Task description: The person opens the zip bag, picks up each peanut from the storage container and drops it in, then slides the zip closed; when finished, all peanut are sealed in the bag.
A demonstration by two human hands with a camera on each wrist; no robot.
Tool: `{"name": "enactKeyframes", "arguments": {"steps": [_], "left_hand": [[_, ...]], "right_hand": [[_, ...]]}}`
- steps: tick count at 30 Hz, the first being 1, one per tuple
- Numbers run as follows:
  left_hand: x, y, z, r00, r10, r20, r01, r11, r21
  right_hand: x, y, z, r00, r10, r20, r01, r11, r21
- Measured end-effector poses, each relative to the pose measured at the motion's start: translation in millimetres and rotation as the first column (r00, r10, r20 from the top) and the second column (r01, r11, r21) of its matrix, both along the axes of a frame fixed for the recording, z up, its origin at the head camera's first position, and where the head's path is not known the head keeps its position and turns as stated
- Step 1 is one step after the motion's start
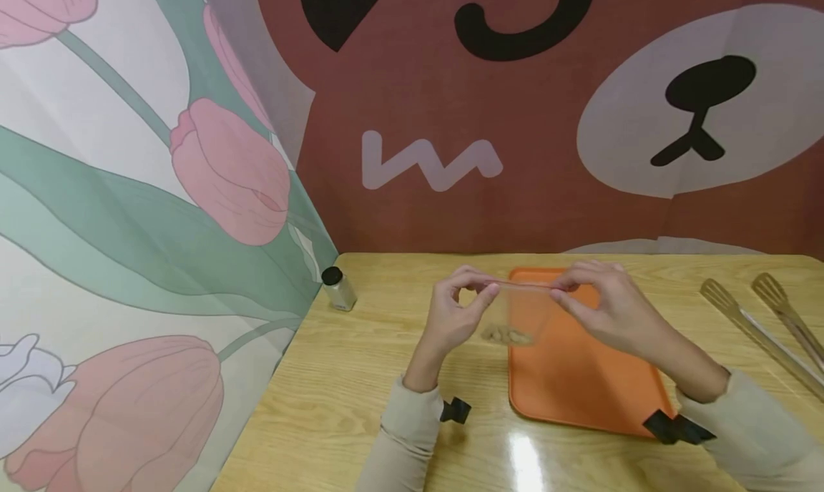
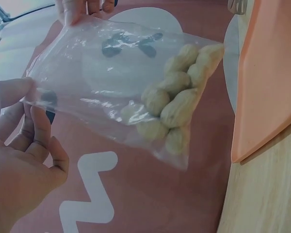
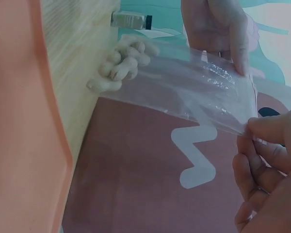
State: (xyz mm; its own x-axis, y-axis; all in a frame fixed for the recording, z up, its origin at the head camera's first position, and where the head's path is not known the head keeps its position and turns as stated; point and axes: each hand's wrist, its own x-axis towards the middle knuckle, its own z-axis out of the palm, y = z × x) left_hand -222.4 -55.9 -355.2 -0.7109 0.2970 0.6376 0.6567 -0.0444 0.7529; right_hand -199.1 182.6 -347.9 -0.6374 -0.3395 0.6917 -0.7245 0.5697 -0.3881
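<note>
A clear plastic bag [image 2: 106, 73] hangs between my two hands, above the table and the left part of the orange tray [image 1: 579, 377]. Several unshelled peanuts [image 2: 177, 102] lie at its bottom end. My left hand [image 1: 455, 310] pinches one top corner between thumb and fingers. At the other top corner, my right hand [image 1: 605, 310] pinches the edge the same way. The top edge is pulled straight between them; whether it is sealed I cannot tell. In the right wrist view the peanuts [image 3: 119, 65] bunch together at the low end.
A small jar [image 1: 339, 289] with a black lid stands at the table's back left corner. Two slotted metal tongs or turners [image 1: 740, 317] lie on the right. A printed cloth [image 1: 412, 213] hangs behind the wooden table [image 1: 335, 392].
</note>
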Motion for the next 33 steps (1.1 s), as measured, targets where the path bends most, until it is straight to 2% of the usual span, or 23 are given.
{"name": "enactKeyframes", "arguments": {"steps": [5, 10, 16, 18, 23, 29, 33], "left_hand": [[-0.5, -0.5, -1.0, 1.0, -0.005, -0.014, 0.005, 1.0, -0.019], [-0.4, -1.6, -1.4, 1.0, 0.007, 0.008, -0.007, 1.0, -0.017], [0.6, 0.5, -0.2, 1.0, -0.028, -0.001, 0.028, 0.999, -0.04], [1.1, 1.2, -0.1, 0.999, -0.034, -0.006, 0.033, 0.998, -0.049], [2.2, 2.0, -0.5, 0.999, -0.051, -0.017, 0.049, 0.997, -0.062], [2.3, 0.6, 1.6, 0.998, -0.059, -0.025, 0.058, 0.997, -0.048], [2.1, -3.4, 3.8, 0.999, -0.027, -0.021, 0.025, 0.999, -0.048]], "right_hand": [[-0.1, 3.2, -0.4, 1.0, 0.005, 0.003, -0.005, 1.0, -0.008], [1.3, 6.6, -1.6, 1.0, -0.019, 0.007, 0.019, 1.0, -0.012], [3.5, 4.2, 2.0, 0.996, -0.076, 0.046, 0.074, 0.997, 0.028], [2.6, -2.5, 5.0, 0.994, -0.069, 0.085, 0.066, 0.997, 0.044], [-2.5, -25.4, 8.6, 0.988, 0.023, 0.152, -0.029, 0.999, 0.043], [-3.7, -35.6, 9.4, 0.992, 0.053, 0.116, -0.054, 0.999, 0.002], [-0.9, -26.6, 7.3, 0.996, 0.039, 0.079, -0.038, 0.999, -0.008]]}}
